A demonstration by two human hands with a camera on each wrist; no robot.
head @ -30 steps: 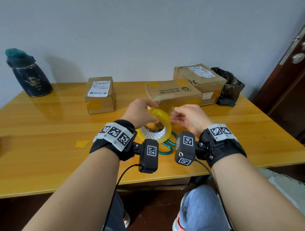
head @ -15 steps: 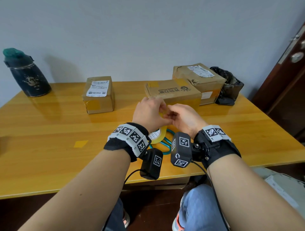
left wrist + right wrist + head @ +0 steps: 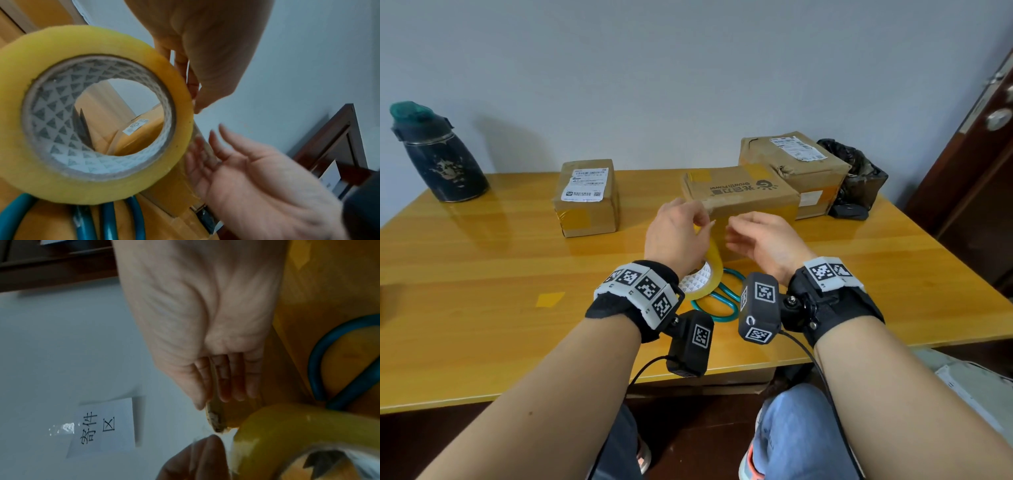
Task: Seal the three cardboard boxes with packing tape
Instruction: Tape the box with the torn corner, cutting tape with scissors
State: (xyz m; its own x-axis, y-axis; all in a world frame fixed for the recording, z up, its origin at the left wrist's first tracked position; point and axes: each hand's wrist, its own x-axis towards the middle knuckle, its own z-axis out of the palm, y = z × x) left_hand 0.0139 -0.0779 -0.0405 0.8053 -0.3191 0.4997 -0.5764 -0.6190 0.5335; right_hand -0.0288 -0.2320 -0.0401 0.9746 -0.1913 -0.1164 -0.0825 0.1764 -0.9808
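Hands have come apart again, tape end looks lifted but not pulled out

The fat roll of yellowish clear packing tape point(image 3: 709, 274) stands on edge near the front of the glossy yellow wooden table point(image 3: 482, 274), over the teal-handled scissors point(image 3: 717, 305). The left hand point(image 3: 676, 236) curls over its top and grips it. Half a second ago both hands were bunched together on the roll; now the right hand point(image 3: 763, 240) has backed off just beside it, fingers loosely spread, holding nothing I can make out. In the right wrist view a short grubby flap of tape end point(image 3: 214, 420) sticks up off the roll. My guess is the start is found, so next comes pulling a strip toward the flat brown cardboard box with printed logo point(image 3: 739, 192) right behind.
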